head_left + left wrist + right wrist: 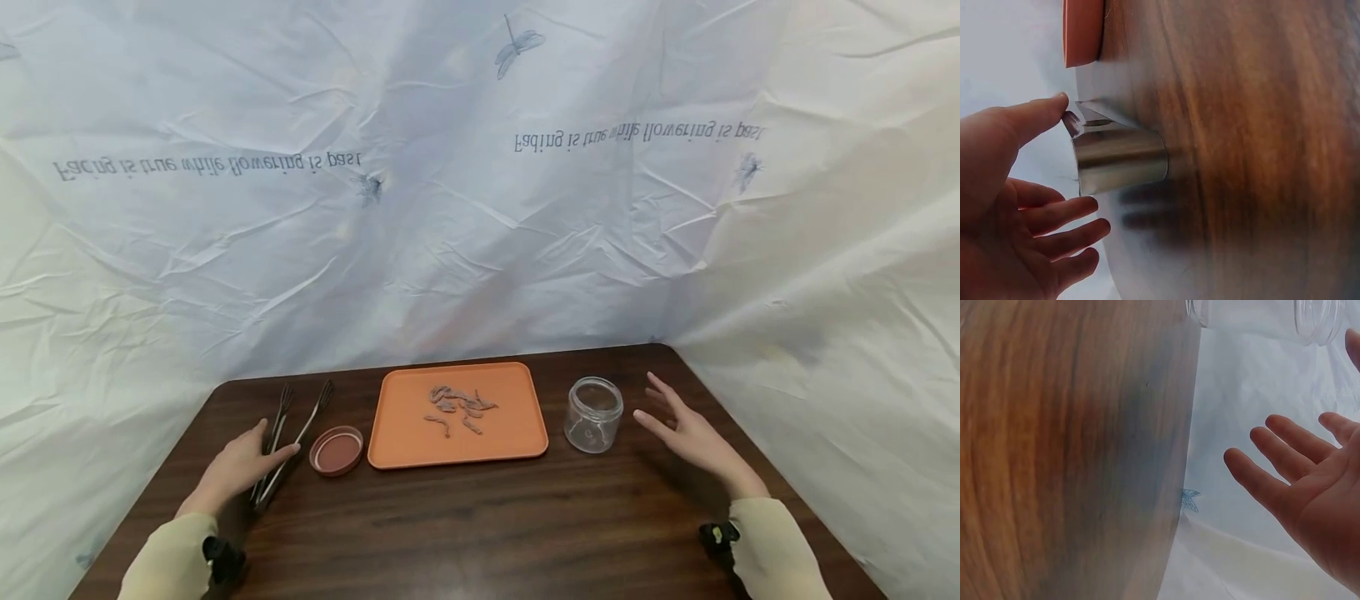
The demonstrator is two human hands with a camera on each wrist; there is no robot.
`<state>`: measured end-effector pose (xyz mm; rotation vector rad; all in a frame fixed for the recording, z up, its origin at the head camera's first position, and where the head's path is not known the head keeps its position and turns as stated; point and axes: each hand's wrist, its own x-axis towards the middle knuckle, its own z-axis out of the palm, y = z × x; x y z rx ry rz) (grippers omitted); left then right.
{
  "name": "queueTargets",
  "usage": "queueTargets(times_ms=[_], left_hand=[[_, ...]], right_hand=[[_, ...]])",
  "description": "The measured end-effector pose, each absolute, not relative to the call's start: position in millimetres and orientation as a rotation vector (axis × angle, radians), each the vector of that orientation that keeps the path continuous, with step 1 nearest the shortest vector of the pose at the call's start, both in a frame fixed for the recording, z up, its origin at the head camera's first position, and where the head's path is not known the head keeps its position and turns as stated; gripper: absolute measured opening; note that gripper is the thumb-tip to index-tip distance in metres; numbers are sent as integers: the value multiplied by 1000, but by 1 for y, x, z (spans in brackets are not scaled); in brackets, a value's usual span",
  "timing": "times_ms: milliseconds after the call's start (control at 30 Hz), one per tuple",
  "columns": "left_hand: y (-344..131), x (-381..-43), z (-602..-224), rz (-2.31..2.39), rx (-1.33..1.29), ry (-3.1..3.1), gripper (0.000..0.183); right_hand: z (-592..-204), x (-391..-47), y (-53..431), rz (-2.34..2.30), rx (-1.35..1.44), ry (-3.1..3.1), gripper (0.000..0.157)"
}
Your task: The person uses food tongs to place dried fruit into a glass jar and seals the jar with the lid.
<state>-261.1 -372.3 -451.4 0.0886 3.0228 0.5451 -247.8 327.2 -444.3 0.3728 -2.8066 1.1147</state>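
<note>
My left hand (236,467) hovers over a pair of metal tongs (306,429) lying on the table. In the left wrist view, its fingers are loosely bent beside the tongs' shiny bent end (1122,159); the thumb is close to it, and whether it touches I cannot tell. Just right of the tongs is a round reddish-brown lid (337,451). To the right, my right hand (697,437) is held with spread fingers beside a clear, open-topped jar (593,425), apart from it. Brown, shrivelled strips (468,404) lie loosely on an orange tray (397,442) between the hands.
The dark wooden table (465,525) has rounded far corners. White printed sheeting (450,217) hangs behind it and along both sides. The tray stands near the far edge, between lid and jar.
</note>
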Motion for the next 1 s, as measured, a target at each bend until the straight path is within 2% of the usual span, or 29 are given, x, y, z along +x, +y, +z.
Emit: queueTargets(times_ms=[233,400,600,1000], left_hand=[[-377,-260,-454,537,77,3010,96],[-380,-259,-460,531,22,2988,101],[-378,-260,-463,573,-13,3015,96],[-379,-261,-459,563,-6,3050,90]], right_hand=[[-446,-253,321,1184,436,-2861,95],[-447,-258,312,1273,525,-2912,103],[-446,-264,300,1364,543,-2901,107],[-455,-276,284,1468,466,-2855,105]])
